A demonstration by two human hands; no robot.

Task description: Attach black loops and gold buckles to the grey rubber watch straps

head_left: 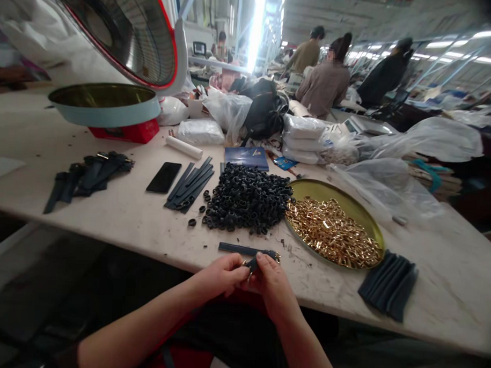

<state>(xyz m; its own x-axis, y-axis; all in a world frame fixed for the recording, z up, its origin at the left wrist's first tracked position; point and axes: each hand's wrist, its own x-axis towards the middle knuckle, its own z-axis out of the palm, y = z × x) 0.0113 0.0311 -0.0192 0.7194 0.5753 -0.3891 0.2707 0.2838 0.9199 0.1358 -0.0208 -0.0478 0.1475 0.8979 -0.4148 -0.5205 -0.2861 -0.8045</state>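
Near the front edge of the table, my left hand [225,274] and my right hand [272,281] are close together, fingers closed on a short dark strap [252,263] with a gold buckle. Fingers hide most of this strap. Just beyond them lies another dark strap [237,249], with a gold buckle at its right end. A heap of small dark strap loops [249,197] rises behind it. To the right, a round gold-coloured tray [361,209] holds a pile of gold buckles [332,230].
A stack of dark strips [389,285] lies right of the tray. More flat strips [191,185], a phone [164,177] and buckled straps [95,173] lie leftward. A fan heater [122,35], a blue booklet [246,158] and plastic-wrapped packs [303,137] stand behind. Several people are farther back.
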